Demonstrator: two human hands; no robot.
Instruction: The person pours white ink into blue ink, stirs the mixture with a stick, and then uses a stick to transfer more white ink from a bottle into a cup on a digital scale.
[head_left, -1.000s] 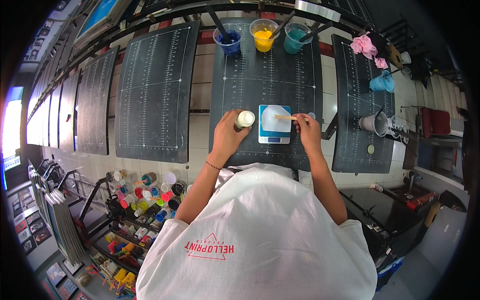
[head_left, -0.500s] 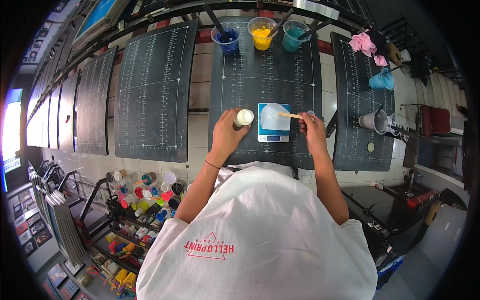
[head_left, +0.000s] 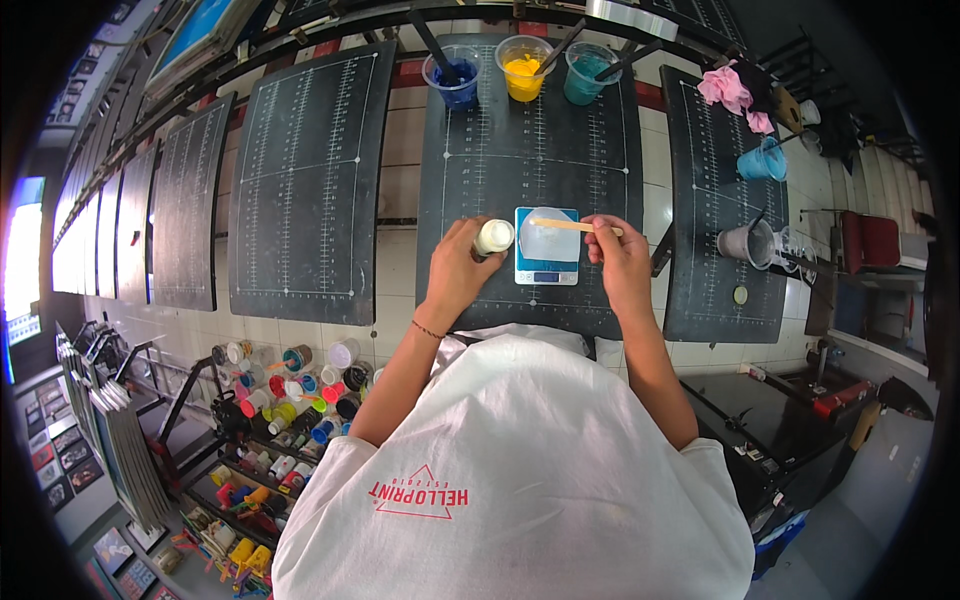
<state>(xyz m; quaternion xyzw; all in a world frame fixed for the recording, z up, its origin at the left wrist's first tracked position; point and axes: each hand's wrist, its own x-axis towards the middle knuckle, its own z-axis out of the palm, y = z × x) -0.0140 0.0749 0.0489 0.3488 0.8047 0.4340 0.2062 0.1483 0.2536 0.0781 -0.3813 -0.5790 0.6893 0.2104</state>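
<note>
My left hand [head_left: 462, 262] is wrapped round a small open jar [head_left: 495, 237] with pale cream contents, just left of a scale. In my right hand [head_left: 618, 250] a flat wooden stick [head_left: 562, 225] is pinched, pointing left over the scale. A white translucent sheet [head_left: 548, 242] lies on the blue-topped digital scale [head_left: 546, 279]. The stick's tip is above the sheet's upper part; whether it touches cannot be made out. Under all this is a black board [head_left: 490, 180] with white ruler marks.
At the board's far end stand cups of blue ink [head_left: 458, 92], yellow ink [head_left: 523, 80] and teal ink [head_left: 590, 82], each with a spatula. On the right board are a blue cup [head_left: 763, 163], a grey bucket [head_left: 748, 243] and a round lid [head_left: 740, 295]. Several paint jars [head_left: 290, 400] crowd the lower left.
The stick and my right hand have shifted left, bringing the tip farther over the sheet. My left hand and the jar have edged right toward the scale.
</note>
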